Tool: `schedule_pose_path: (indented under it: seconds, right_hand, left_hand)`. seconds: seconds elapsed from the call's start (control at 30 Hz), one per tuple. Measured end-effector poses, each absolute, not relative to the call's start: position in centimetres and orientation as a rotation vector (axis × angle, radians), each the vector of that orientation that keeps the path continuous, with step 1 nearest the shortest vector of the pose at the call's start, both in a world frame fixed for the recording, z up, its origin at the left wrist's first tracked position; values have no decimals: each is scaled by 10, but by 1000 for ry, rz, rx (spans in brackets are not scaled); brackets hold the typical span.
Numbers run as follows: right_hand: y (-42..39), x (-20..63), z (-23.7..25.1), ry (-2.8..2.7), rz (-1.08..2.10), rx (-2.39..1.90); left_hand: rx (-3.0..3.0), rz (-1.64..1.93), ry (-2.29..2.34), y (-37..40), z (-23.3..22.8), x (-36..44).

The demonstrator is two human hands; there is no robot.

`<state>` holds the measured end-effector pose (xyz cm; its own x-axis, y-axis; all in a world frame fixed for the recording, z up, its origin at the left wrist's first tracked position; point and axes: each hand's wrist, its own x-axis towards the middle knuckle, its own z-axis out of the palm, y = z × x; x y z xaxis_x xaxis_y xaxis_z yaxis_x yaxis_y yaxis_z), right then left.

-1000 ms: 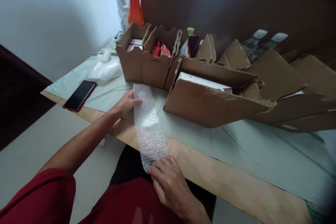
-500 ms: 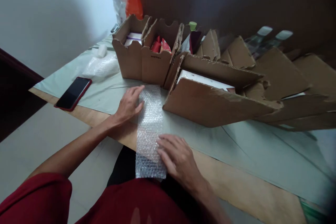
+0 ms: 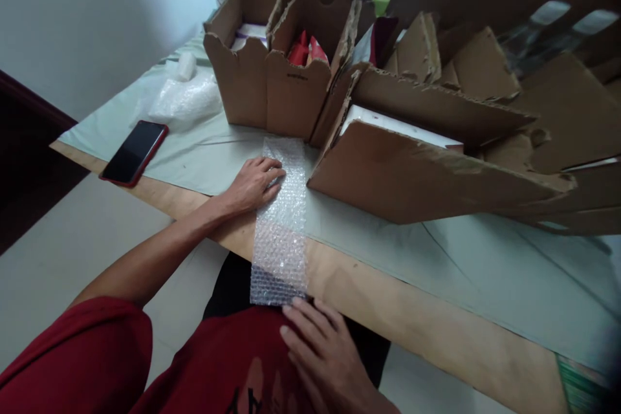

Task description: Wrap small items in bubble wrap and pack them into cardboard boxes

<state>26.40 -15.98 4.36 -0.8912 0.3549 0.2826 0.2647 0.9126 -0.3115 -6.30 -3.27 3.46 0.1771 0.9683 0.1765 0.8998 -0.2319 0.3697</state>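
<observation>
Loosely, my left grip (image 3: 256, 184) rests open, fingers spread over the left side of a long, clear, pebbly strip of plastic bubble wrap (image 3: 281, 226). My right grip (image 3: 325, 346) is open too, fingers extended by the strip's near right corner; whether they touch it, I cannot tell. The strip lies far to near across the tabletop (image 3: 427, 326), over smooth pale green cloth (image 3: 369, 233) and bare wooden edge, its near end jutting past. By its far end stand ragged-topped brown cardboard compartments (image 3: 291, 100), shiny red packets (image 3: 299, 52) in one. Rightward, an angular brown cardboard holder (image 3: 412, 174) contains a flat white box (image 3: 398, 124). Left lies a black rectangular phone (image 3: 134, 152), red-cased.
</observation>
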Motion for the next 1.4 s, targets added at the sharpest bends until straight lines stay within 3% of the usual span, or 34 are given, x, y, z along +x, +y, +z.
schedule_pose_path:
  seconds: [0.23,0.4,0.6,0.77,1.0,1.23,1.4]
  right_hand:
    - [-118,255,39,-2831,122,-538]
    - [-108,227,47,-2587,319,-438]
    - [-72,200,69,-2296,757,-871]
    - [-31,171,50,-2401,546,-1022]
    - [-37,185,42,-2440,169,-955]
    - [-52,204,58,-2638,395,-607]
    - [-52,199,63,-2575,617,-690]
  left_hand:
    - [2229,664,1810,-33,33,-63]
    - [2180,744,1792,-32,33,-62]
    - [1744,1189,1704,-63,63,-59]
    - [1643,1524,1745,-121,75,-39]
    - [2071,1141,1625,-139,39,-18]
    - [2125,1061,1586,-136,34,-24]
    - [2078,1071,1609,-154,44,-14]
